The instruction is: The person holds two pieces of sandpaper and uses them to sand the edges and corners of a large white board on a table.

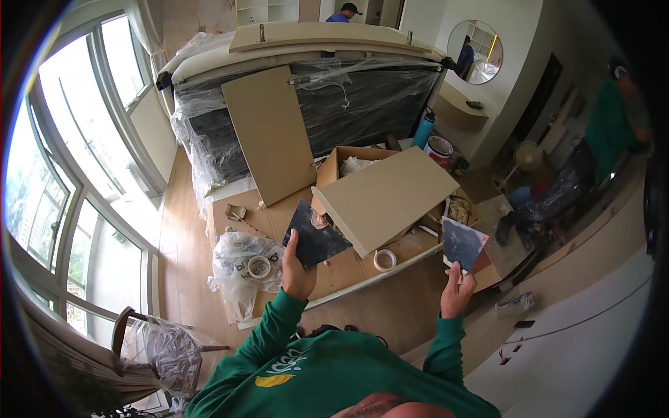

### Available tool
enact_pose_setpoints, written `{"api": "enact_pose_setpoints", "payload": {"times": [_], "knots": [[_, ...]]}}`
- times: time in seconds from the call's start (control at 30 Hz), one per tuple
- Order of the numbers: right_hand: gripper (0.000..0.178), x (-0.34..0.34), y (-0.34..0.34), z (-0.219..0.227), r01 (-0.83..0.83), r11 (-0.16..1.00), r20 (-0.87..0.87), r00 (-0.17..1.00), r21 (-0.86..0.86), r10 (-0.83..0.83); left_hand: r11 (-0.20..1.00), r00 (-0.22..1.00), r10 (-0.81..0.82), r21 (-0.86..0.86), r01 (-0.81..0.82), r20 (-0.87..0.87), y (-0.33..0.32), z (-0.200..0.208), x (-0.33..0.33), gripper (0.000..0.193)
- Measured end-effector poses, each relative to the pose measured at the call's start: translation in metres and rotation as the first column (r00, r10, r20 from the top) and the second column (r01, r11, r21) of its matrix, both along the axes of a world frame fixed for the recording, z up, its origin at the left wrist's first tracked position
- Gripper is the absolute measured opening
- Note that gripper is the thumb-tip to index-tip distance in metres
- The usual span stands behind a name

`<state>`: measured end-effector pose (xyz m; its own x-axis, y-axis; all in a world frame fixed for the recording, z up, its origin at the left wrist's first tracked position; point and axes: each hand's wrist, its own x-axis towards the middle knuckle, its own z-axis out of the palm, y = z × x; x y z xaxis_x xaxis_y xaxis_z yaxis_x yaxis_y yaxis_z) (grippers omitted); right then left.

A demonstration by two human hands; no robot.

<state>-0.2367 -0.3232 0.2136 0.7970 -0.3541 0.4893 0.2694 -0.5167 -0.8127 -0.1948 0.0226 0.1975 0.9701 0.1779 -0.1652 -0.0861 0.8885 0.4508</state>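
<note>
My left hand [300, 272] grips the edge of a dark flat square sheet [315, 240] with a beige, putty-like patch near its top. Held up to the right, a smaller dark square piece [462, 242] with pale edges is pinched in my right hand [457, 287]. Whether that piece is a scraper or a sheet I cannot make out. Between the hands, a beige panel [394, 195] lies tilted across an open cardboard box [333, 166]. A roll of tape [385, 260] sits on the cardboard-covered surface [348, 282] below it.
A second beige panel [270, 136] leans on the plastic-wrapped furniture [348, 104]. A plastic bag [240, 254] carries another tape roll [258, 267]. A wrapped chair [174, 348] stands at lower left. A person in green [608, 122] is at right; another person [341, 14] is at the back.
</note>
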Motion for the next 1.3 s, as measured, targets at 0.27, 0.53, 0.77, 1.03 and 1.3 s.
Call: {"api": "enact_pose_setpoints", "payload": {"times": [0.27,0.53,0.77,1.03,1.3], "knots": [[0.029,0.004,0.093,0.043,-0.295,0.413,0.106,0.9,0.862,0.422,0.29,0.915,0.219,0.873,-0.392,0.338,-0.012,-0.002,0.017,0.049],[0.028,0.038,0.136,0.037,-0.302,0.651,0.204,0.953,0.697,0.223,0.618,0.945,0.155,0.718,-0.321,0.289,-0.046,0.04,0.002,0.02],[0.032,0.047,0.134,0.046,-0.263,0.658,0.137,0.962,0.706,0.238,0.381,0.914,-0.067,0.857,-0.348,0.401,-0.052,0.073,-0.023,0.035],[0.031,0.015,0.114,0.089,-0.562,0.365,0.443,0.82,0.743,0.362,0.752,0.987,-0.149,0.656,0.072,0.063,-0.024,0.008,-0.009,0.039],[0.037,-0.003,0.114,0.107,-0.552,0.336,0.124,0.386,-0.763,0.914,0.807,0.809,-0.588,-0.05,0.588,0.02,-0.02,0.065,-0.019,0.044]]}}
